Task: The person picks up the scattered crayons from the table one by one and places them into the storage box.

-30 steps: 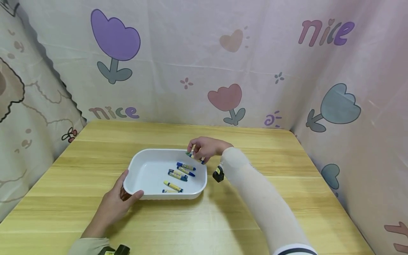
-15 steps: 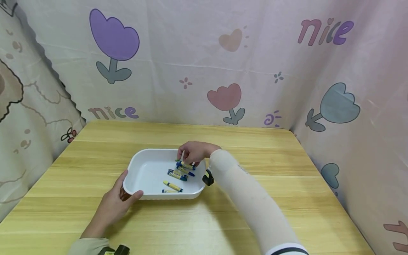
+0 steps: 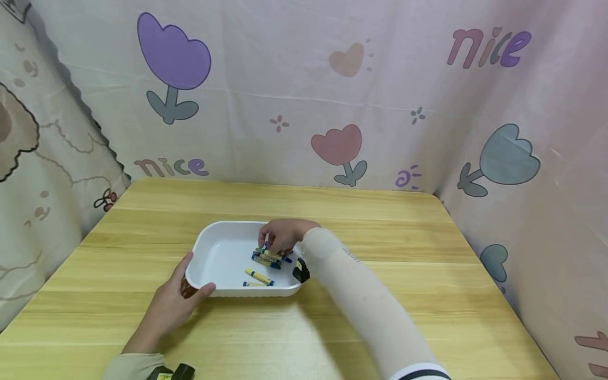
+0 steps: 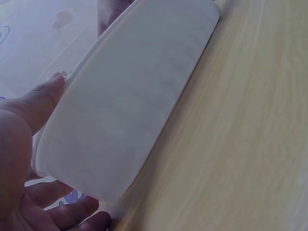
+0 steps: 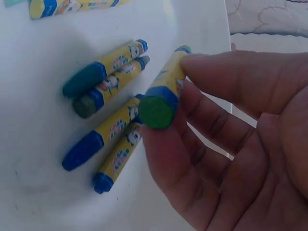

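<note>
Several crayons [image 3: 258, 276] lie in your white tray [image 3: 216, 252]; your right hand [image 3: 280, 236] pinches a green crayon [image 5: 163, 94], flat end toward your wrist, while your left hand [image 3: 171, 309] grips the rim.

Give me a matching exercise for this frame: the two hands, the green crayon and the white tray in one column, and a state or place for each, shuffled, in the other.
Column one:
1. left hand
2. right hand
3. green crayon
4. white tray

Column two:
A. rests on the wooden table with crayons lying inside
B. pinched between thumb and fingers, over the loose crayons
C. grips the tray's near-left corner
D. reaches into the tray, holding a crayon

Pairs: 1-C, 2-D, 3-B, 4-A
</note>
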The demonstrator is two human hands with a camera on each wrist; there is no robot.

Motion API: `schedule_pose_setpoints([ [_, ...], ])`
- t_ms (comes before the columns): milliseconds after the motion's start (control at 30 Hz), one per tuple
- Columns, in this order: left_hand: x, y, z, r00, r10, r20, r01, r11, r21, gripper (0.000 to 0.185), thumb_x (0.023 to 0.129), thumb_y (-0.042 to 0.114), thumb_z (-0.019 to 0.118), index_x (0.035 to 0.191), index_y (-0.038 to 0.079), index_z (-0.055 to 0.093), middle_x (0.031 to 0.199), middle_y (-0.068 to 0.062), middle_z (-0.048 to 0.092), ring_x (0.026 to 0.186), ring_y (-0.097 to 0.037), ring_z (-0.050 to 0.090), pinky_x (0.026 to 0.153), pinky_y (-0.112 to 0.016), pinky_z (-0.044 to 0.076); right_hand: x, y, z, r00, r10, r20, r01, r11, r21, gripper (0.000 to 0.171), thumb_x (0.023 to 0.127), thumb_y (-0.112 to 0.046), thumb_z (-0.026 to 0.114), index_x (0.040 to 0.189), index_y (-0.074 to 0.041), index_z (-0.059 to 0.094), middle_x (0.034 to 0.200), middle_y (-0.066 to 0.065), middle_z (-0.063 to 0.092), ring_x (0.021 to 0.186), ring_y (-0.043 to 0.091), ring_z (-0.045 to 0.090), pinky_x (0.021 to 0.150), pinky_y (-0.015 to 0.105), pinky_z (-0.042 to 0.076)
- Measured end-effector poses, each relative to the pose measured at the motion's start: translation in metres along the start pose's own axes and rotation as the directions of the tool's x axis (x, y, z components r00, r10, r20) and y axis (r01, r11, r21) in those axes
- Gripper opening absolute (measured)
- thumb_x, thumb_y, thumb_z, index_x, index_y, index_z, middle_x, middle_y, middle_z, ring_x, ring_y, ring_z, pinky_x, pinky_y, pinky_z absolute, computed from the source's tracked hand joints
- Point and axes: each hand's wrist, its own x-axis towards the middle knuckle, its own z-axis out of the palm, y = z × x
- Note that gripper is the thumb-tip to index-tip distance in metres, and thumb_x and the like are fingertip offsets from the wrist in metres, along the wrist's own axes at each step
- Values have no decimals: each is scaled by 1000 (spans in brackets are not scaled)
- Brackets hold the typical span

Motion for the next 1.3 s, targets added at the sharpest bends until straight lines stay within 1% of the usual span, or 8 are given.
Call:
schedule_pose_setpoints([
  [333,0,0,1,1000,2,-2,-2,1000,2,96,93,43,64,155,3,4,142,-37,37,123,-49,47,97,-58,42,3,-6,7,1000,23,-8,-23,999,-43,19,90,-2,67,104,-14,62,96,4,60,78,16,57,64,26,54],
  [633,3,1,2,1000,-8,-1,8,1000,7,96,93,45,64,155,3,4,141,-37,38,123,-49,48,99,-61,39,-2,-6,6,999,54,4,-54,999,2,22,91,-1,65,110,-10,61,96,6,57,75,16,56,64,27,53],
  [800,3,3,3,1000,-7,-4,7,1000,9,96,93,45,64,155,2,5,141,-37,38,123,-49,47,99,-61,39,-5,-3,1,999,39,-35,-39,999,-16,24,91,-6,66,114,-10,60,98,6,58,79,17,58,68,29,55],
  [933,5,5,5,1000,1,-10,-1,1000,5,96,92,46,64,155,2,6,141,-36,39,122,-49,48,98,-60,41,-11,0,-7,994,11,-108,-13,1000,-18,23,94,-14,65,116,-9,60,99,5,60,83,20,61,69,29,56],
  [1033,7,4,6,1000,18,-18,-19,1000,-11,94,92,45,65,155,3,9,140,-35,41,121,-48,50,97,-59,43,-17,4,-11,983,-21,-180,17,1000,-20,21,96,-17,64,115,-9,61,97,4,61,83,22,63,67,28,57],
  [1133,7,3,5,998,51,-36,-51,999,-10,98,92,41,67,155,3,2,143,-33,38,123,-47,48,98,-59,41,-25,9,-13,963,-56,-262,52,998,-25,15,96,-19,64,109,-12,61,94,4,62,79,21,63,63,28,56],
  [1200,7,2,3,996,71,-52,-72,997,-13,101,92,38,67,155,4,-4,147,-31,34,125,-46,46,99,-55,40,-32,11,-13,944,-79,-321,73,997,-32,14,96,-22,64,106,-13,61,92,3,62,75,19,62,62,28,56],
  [1300,5,3,0,995,70,-77,-72,997,-21,104,93,36,67,154,6,-12,151,-31,25,128,-47,41,99,-51,39,-45,17,-13,901,-116,-419,99,993,-60,13,95,-26,65,101,-15,62,90,2,63,75,17,61,62,27,55],
])
